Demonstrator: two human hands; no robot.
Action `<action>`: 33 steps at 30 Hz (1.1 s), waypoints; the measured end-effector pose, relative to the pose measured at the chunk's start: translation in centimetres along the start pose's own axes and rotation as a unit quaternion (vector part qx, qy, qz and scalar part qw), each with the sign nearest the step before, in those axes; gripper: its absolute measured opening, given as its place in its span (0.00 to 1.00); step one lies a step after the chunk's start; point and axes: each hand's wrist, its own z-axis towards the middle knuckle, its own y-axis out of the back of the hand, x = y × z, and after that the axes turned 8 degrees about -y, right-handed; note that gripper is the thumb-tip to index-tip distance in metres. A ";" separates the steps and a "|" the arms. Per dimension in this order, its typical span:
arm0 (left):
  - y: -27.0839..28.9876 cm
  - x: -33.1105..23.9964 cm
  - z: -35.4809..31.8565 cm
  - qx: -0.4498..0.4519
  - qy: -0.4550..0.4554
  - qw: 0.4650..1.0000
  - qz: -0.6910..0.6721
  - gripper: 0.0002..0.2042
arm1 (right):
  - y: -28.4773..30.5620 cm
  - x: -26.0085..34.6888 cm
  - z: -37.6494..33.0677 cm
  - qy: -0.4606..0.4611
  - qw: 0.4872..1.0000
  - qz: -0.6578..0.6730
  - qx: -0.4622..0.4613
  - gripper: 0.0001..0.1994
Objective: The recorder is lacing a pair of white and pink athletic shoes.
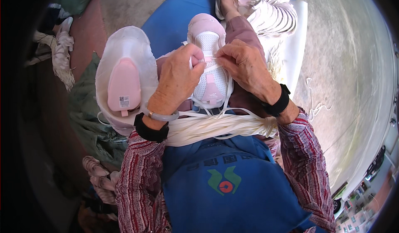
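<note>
A pink-and-white shoe upper [210, 83] with a mesh tongue lies over my lap, toe pointing away from me. My left hand [178, 75] is closed at its left eyelet edge, thumb and forefinger pinched. At the right eyelet edge my right hand [245, 66] pinches too. Between them a white shoelace [214, 68] crosses the tongue; its loose ends trail down toward my lap. The fingertips partly cover the lace and eyelets. Left of my left hand rests another upper [145, 45], white inside with a pink tongue [124, 85]. A bundle of cream shoelaces [220, 128] spans my lap.
Several stacked uppers [274, 14] lie on a white sheet [297, 45] at the far right. Beneath is a blue surface [170, 14]. Loose lace [316, 108] lies on the floor to the right. More uppers [62, 45] and a dark green bag [89, 108] are at left.
</note>
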 end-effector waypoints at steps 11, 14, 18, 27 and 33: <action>-0.5 0.2 0.1 -0.026 -0.116 0.985 0.125 0.07 | -0.7 -0.4 0.1 0.012 1.000 0.007 -0.016 0.05; -0.8 0.0 0.0 -0.042 -0.156 0.973 0.168 0.06 | -0.5 -0.7 0.3 0.021 1.000 0.010 -0.009 0.05; -1.1 0.4 0.0 -0.065 -0.200 0.957 0.200 0.04 | -0.8 -0.6 0.2 0.046 0.999 -0.001 -0.001 0.05; -1.1 0.0 0.2 -0.059 -0.161 0.970 0.170 0.04 | -0.9 -0.9 0.5 0.070 0.997 -0.012 -0.013 0.05; -1.0 -0.2 0.1 -0.052 -0.142 0.972 0.182 0.04 | -1.5 -0.9 0.4 0.103 0.993 -0.058 -0.017 0.05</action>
